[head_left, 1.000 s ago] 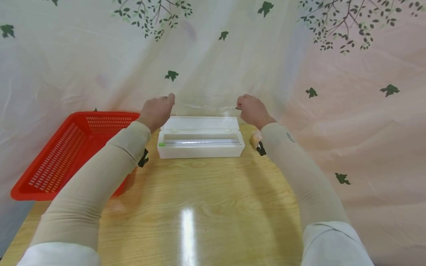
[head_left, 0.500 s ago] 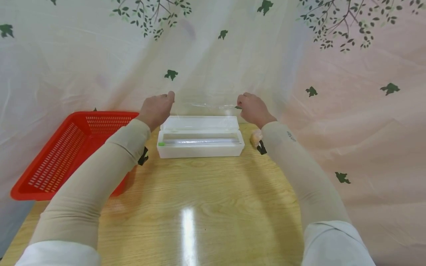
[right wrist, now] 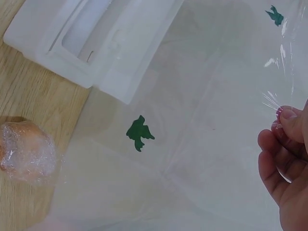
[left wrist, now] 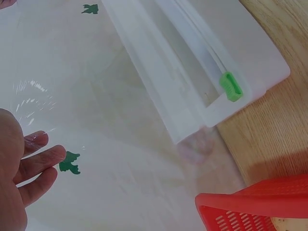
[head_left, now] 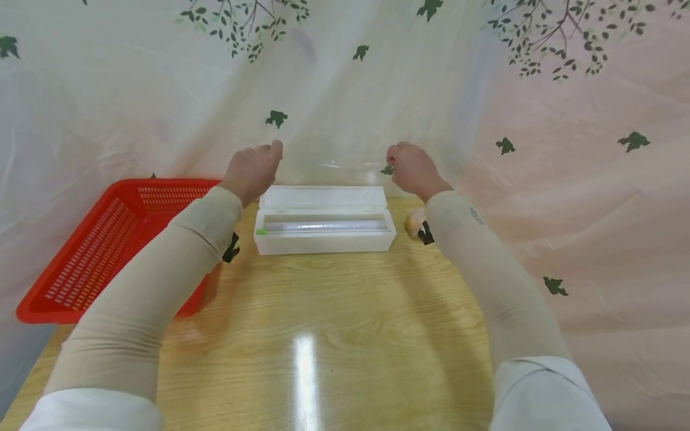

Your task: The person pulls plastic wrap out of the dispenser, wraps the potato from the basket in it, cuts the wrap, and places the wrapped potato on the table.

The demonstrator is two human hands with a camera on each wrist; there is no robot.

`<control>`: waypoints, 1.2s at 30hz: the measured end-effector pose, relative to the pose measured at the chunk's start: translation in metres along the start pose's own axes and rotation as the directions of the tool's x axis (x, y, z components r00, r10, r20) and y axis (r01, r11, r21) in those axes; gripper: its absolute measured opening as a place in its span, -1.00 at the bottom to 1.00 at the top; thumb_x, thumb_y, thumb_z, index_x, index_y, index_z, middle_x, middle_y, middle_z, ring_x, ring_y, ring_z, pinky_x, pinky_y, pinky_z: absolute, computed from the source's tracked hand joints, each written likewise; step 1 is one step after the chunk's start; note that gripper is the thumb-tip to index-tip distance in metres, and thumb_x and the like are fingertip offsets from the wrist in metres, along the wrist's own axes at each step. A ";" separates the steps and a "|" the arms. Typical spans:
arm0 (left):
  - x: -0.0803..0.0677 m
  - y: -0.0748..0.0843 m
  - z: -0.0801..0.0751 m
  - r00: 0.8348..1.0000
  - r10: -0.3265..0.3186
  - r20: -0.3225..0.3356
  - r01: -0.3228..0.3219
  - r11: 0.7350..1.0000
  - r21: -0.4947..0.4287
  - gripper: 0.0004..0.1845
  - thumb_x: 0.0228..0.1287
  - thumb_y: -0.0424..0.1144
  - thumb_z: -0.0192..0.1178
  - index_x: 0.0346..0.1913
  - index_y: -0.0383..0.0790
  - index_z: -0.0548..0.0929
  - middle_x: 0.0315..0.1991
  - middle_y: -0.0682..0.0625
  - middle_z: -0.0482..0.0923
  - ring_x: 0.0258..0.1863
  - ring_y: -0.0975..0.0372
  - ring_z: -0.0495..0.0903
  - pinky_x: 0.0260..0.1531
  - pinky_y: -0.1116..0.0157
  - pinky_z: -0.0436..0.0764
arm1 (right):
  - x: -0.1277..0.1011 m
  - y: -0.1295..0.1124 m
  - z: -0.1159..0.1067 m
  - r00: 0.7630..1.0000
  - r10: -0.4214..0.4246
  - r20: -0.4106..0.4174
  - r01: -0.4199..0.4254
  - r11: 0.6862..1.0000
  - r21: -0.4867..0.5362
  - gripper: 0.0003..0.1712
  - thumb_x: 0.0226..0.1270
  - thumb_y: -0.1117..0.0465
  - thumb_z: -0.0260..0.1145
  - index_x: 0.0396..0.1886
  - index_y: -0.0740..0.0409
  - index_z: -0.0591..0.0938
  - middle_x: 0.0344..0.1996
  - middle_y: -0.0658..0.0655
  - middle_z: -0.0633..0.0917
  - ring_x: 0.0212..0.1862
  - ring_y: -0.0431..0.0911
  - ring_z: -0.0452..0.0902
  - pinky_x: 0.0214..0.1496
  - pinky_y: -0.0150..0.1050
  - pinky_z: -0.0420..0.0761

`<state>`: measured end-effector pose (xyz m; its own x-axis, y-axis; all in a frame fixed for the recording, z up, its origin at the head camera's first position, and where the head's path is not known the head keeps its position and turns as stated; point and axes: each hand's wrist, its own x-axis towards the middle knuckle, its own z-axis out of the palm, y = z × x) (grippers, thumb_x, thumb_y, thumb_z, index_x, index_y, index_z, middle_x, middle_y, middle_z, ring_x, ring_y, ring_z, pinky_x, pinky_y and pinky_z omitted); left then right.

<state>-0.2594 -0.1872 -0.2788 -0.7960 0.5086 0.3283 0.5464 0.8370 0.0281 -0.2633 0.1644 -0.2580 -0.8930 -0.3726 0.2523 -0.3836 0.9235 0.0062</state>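
A sheet of clear cling film [head_left: 329,165] stretches between my two hands, seen mainly by its glints. My left hand [head_left: 252,170] pinches its left side; in the left wrist view the film [left wrist: 34,96] creases toward the fingers. Thumb and forefinger of my right hand [right wrist: 286,144] pinch the other side, where the film gathers into fine folds. Below and nearer than the hands sits a white cling film box [head_left: 326,244], lid raised at the back. Inside lies the film roll [head_left: 326,225]. A green slide cutter [left wrist: 231,86] is at the left end of its track.
A red plastic basket [head_left: 26,312] stands left of the box; the left wrist view shows part of a pale, tan thing [left wrist: 291,224] inside. Right of the box, a film-wrapped orange-tan lump [right wrist: 29,151] rests on the wooden table [head_left: 345,335]. A leaf-printed sheet [head_left: 334,90] hangs behind.
Both hands have risen slightly in the head view, and the film between them with them. The box and basket have stayed in place.
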 end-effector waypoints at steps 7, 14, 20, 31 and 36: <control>0.001 -0.001 -0.005 1.000 -0.006 0.008 0.006 1.000 0.014 -0.78 0.50 -0.38 0.10 0.08 -0.39 0.41 -0.12 -0.33 0.68 -0.39 -0.07 0.71 -0.19 0.07 0.72 | 0.000 -0.001 -0.004 1.000 -0.006 -0.007 0.006 1.000 -0.003 -0.71 0.22 0.53 0.13 -0.08 0.38 0.62 -0.16 0.32 0.64 -0.06 0.19 0.57 0.08 0.02 0.58; 0.002 0.000 -0.014 1.000 -0.015 0.023 0.015 1.000 0.014 -0.77 0.49 -0.38 0.10 0.08 -0.40 0.39 -0.13 -0.33 0.66 -0.39 -0.08 0.69 -0.19 0.07 0.73 | 0.002 -0.002 -0.009 1.000 -0.004 -0.022 0.004 1.000 0.020 -0.70 0.24 0.54 0.07 -0.10 0.38 0.62 -0.17 0.32 0.63 -0.07 0.19 0.56 0.06 0.04 0.57; 0.003 -0.001 -0.016 1.000 -0.015 0.024 0.015 1.000 0.000 -0.77 0.50 -0.38 0.08 0.10 -0.41 0.40 -0.12 -0.34 0.65 -0.39 -0.08 0.68 -0.16 0.05 0.72 | 0.004 -0.004 -0.012 1.000 -0.007 -0.019 0.007 1.000 0.018 -0.72 0.24 0.54 0.07 -0.11 0.38 0.61 -0.17 0.31 0.62 -0.07 0.17 0.55 0.05 0.03 0.56; 0.004 -0.001 -0.021 1.000 -0.010 -0.007 0.010 0.999 0.038 -0.75 0.51 -0.38 0.07 0.12 -0.44 0.40 -0.12 -0.36 0.65 -0.43 -0.08 0.67 -0.23 0.06 0.73 | 0.007 -0.004 -0.019 1.000 0.015 -0.004 -0.015 1.000 -0.001 -0.74 0.29 0.50 0.10 -0.09 0.37 0.61 -0.16 0.30 0.62 -0.05 0.18 0.55 0.10 0.04 0.56; 0.005 -0.001 -0.024 1.000 -0.011 0.005 0.011 0.998 0.055 -0.73 0.53 -0.38 0.03 0.16 -0.44 0.38 -0.11 -0.37 0.65 -0.44 -0.08 0.67 -0.21 0.06 0.72 | 0.008 -0.004 -0.022 1.000 0.013 -0.012 -0.013 1.000 0.000 -0.73 0.28 0.51 0.08 -0.09 0.38 0.61 -0.16 0.31 0.63 -0.05 0.18 0.54 0.11 0.03 0.55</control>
<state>-0.2572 -0.1902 -0.2541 -0.8034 0.4999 0.3234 0.5223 0.8525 -0.0202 -0.2637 0.1598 -0.2350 -0.8950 -0.3598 0.2636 -0.3722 0.9281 0.0032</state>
